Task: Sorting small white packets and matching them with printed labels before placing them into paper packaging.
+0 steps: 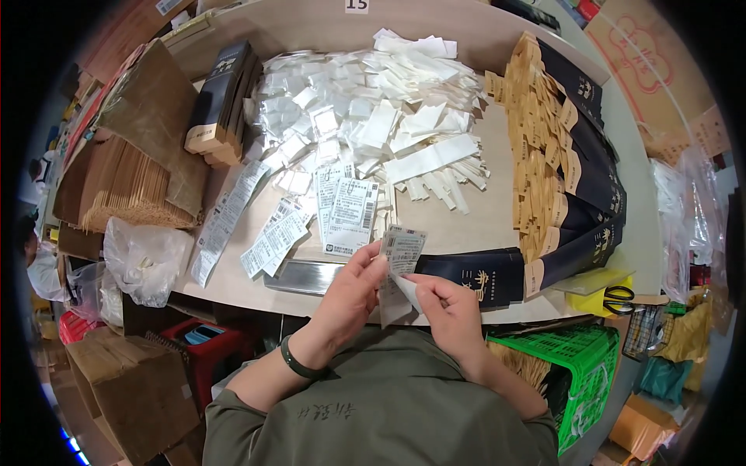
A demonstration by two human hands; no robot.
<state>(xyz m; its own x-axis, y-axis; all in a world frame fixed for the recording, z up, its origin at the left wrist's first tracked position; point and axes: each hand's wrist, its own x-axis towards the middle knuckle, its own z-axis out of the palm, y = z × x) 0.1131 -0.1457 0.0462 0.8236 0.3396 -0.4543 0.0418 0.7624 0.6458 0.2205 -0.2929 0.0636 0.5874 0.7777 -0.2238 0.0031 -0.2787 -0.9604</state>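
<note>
Above the table's near edge, my left hand (350,287) pinches a strip of printed labels (402,250) between thumb and fingers. My right hand (452,314) is closed on a pale, bent-back corner at the strip's lower right. Whether that corner is the label or its backing I cannot tell. Just beyond my left hand lie more printed label sheets (351,216), some overlapping. A shiny metal bar (301,275) lies beside my left wrist. Dark blue printed sleeves (486,277) lie flat right behind my right hand.
Small clear packets (299,101) and white paper strips (431,155) are heaped mid-table. Stacked dark blue and tan sleeves (571,167) line the right side. A carton of brown card pieces (140,186) stands left. Black scissors (619,300) sit by a yellow holder; a green crate (587,388) is below.
</note>
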